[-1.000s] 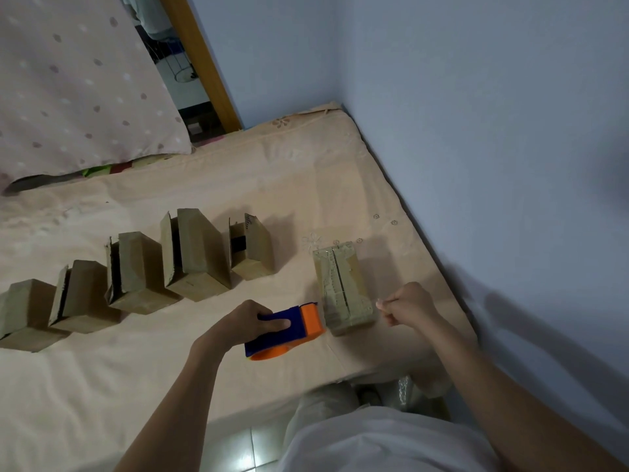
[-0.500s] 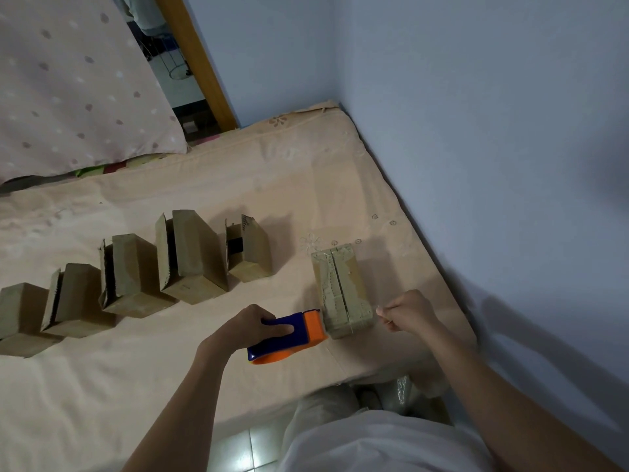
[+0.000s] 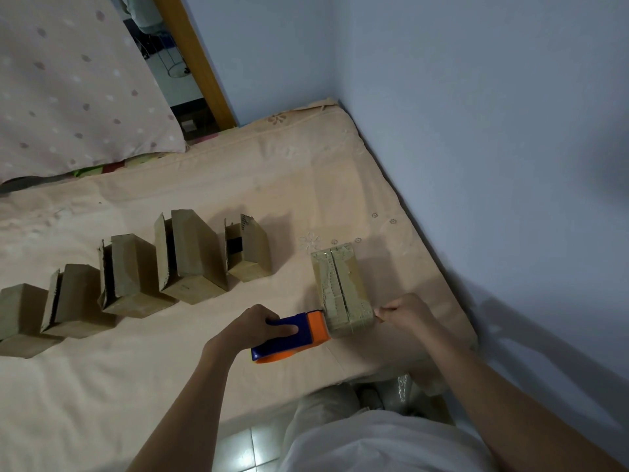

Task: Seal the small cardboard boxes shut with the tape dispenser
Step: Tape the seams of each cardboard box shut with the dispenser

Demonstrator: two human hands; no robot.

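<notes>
A small cardboard box lies on the bed near its right edge, flaps closed with a centre seam on top. My left hand grips the blue and orange tape dispenser, whose orange end touches the box's near left corner. My right hand is curled at the box's near right corner and pinches something thin there, apparently the tape end. Several more cardboard boxes stand in a row to the left, some with open sides.
The peach bedsheet covers the bed; its front edge runs just before my knees. A blue wall borders the right side. A dotted pillow lies at the back left. Tiled floor shows below.
The dispenser has moved right, up against the box's near corner. My right hand has stayed at the box's right corner. The view has shifted slightly.
</notes>
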